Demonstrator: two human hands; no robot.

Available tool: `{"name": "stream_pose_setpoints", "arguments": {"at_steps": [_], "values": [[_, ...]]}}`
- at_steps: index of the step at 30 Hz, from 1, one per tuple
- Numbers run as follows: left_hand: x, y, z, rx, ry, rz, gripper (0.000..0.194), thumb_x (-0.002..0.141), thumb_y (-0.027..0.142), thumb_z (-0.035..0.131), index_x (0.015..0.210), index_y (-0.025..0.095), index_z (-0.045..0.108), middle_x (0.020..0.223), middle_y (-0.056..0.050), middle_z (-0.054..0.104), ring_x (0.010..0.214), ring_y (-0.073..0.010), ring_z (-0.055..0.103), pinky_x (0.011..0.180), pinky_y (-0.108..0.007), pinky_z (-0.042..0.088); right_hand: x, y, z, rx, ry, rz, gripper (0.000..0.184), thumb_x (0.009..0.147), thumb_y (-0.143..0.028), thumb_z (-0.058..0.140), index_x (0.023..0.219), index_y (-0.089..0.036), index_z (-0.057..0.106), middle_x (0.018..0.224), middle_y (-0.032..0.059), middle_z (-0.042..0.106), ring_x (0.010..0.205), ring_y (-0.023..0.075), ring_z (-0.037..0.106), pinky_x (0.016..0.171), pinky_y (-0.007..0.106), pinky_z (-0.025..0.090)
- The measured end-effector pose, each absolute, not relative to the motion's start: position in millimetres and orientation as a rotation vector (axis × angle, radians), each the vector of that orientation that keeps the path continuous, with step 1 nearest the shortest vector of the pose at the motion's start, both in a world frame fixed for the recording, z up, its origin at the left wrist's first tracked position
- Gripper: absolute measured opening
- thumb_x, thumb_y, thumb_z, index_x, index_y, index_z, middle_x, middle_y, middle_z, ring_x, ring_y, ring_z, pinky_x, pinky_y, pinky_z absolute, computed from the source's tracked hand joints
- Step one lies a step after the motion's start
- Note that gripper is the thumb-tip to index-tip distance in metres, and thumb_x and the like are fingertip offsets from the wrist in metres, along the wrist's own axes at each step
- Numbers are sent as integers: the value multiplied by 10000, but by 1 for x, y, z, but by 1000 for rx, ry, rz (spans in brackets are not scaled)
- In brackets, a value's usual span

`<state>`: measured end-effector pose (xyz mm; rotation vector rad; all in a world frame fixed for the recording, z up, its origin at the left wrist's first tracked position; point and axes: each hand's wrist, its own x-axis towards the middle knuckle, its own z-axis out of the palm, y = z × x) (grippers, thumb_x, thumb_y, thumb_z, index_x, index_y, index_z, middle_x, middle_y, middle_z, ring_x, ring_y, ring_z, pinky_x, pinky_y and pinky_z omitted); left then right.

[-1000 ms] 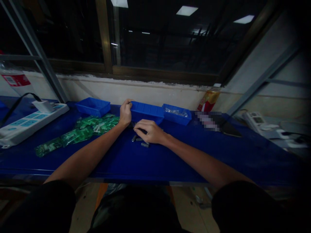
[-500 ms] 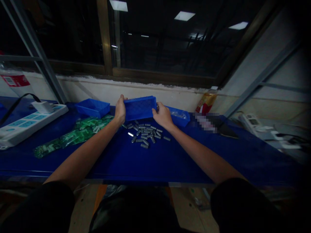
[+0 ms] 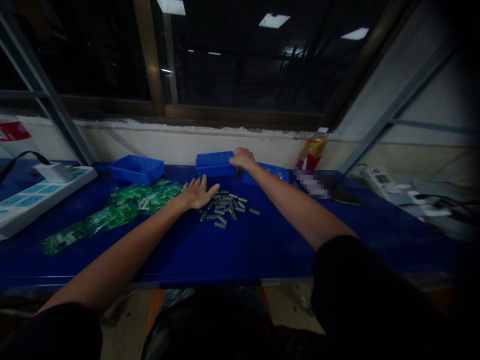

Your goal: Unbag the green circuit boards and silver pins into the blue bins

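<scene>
My right hand is closed on the right end of a blue plastic bin near the back edge of the table. Fingers spread, my left hand reaches over the left side of a loose pile of small metal cylinders; whether it touches them I cannot tell. Just left of that hand lie several green-tinted clear plastic bags with small parts inside. Partly behind my right wrist stands a second blue bin with clear plastic in it.
A third blue bin stands at the back left. Beyond it, a white power strip carries a plugged-in adapter. At the back right are a red and gold packet and a dark flat object. A window and wall rise behind the table.
My left hand has let go of the blue bin and come down beside the metal cylinders, opening out. With my right hand on it, the bin has moved back and lower.
</scene>
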<state>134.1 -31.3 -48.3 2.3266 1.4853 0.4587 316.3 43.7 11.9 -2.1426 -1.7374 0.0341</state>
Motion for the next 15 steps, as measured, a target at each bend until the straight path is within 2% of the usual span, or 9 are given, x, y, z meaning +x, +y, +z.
{"name": "stream_pose_setpoints", "arguments": {"at_steps": [2,5,8,11,13,15], "values": [[140,-39,-50,2407,1447,377,874,739,714,153,1375,113,171,1407,-157,242,1310,-321,140,1030,-534,46,316,43,10,-2118,-1729,-6,217,603,-180,646,803,-98,658,808,156,666,857,263,616,727,307,446],[145,-47,-51,2542,1392,237,779,785,657,80,1389,166,90,1417,-142,230,1308,-317,156,1006,-577,25,326,31,6,-2017,-1715,-82,299,675,-332,612,873,-110,640,926,161,642,934,269,583,763,328,428],[146,-50,-51,2599,1353,170,721,800,634,68,1381,215,144,1429,-117,206,1310,-320,145,995,-594,19,361,3,0,-1890,-1680,-144,340,758,-402,518,953,-137,604,975,124,617,962,225,551,807,314,398],[147,-52,-51,2632,1318,160,736,790,652,89,1374,213,183,1428,-127,207,1314,-312,139,1010,-568,19,413,-28,-6,-1847,-1479,-217,354,741,-398,559,947,-111,579,1068,166,538,1066,249,452,868,350,340],[147,-55,-50,2642,1287,172,770,775,675,98,1380,202,157,1424,-146,210,1313,-308,145,1023,-539,42,445,-40,-11,-1863,-1375,-173,320,739,-369,583,896,-90,568,1017,168,535,976,228,492,807,360,379],[148,-58,-50,2648,1256,184,779,759,696,107,1382,230,136,1422,-147,218,1309,-316,153,1024,-525,75,466,-43,-18,-1844,-1365,-23,245,770,-348,574,841,-114,556,845,53,572,739,132,545,655,301,450]]}}
